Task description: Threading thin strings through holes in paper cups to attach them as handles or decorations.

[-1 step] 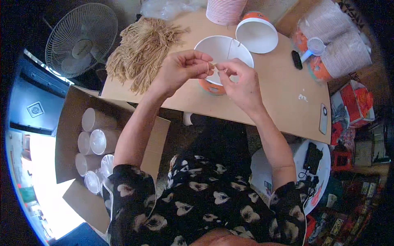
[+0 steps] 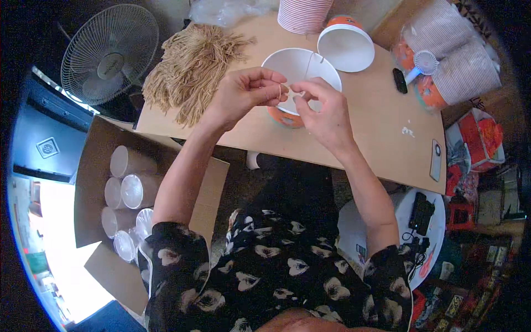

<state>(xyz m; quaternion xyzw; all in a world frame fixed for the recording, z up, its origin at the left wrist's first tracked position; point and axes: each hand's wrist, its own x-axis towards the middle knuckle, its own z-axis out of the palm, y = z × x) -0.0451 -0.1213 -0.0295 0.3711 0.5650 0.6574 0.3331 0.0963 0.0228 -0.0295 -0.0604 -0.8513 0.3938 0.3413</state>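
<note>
Above a white-lined paper bucket [image 2: 296, 57] with an orange outside, my two hands are close together. My left hand [image 2: 246, 93] has thumb and forefinger pinched on a thin pale cord [image 2: 280, 90]. Just to the right of it, my right hand [image 2: 327, 115] is also closed in a pinch, and what lies between its fingertips is too small to make out. A thin thread [image 2: 309, 65] hangs inside the bucket from its far rim. Left of the hands a thick bundle of tan cords [image 2: 188, 63] lies on the wooden table [image 2: 365, 144].
Behind the bucket stand a stack of cups [image 2: 303, 15] and a second bucket [image 2: 346, 48] on its side. Wrapped bucket stacks [image 2: 442, 33], a small handheld fan [image 2: 425, 63] and a phone [image 2: 436, 160] are at right. A carton [image 2: 88, 193] with clear-lidded tubs [image 2: 138, 191] stands lower left.
My right fingertips have drawn slightly away from my left ones, leaving a small gap. Everything else looks unmoved.
</note>
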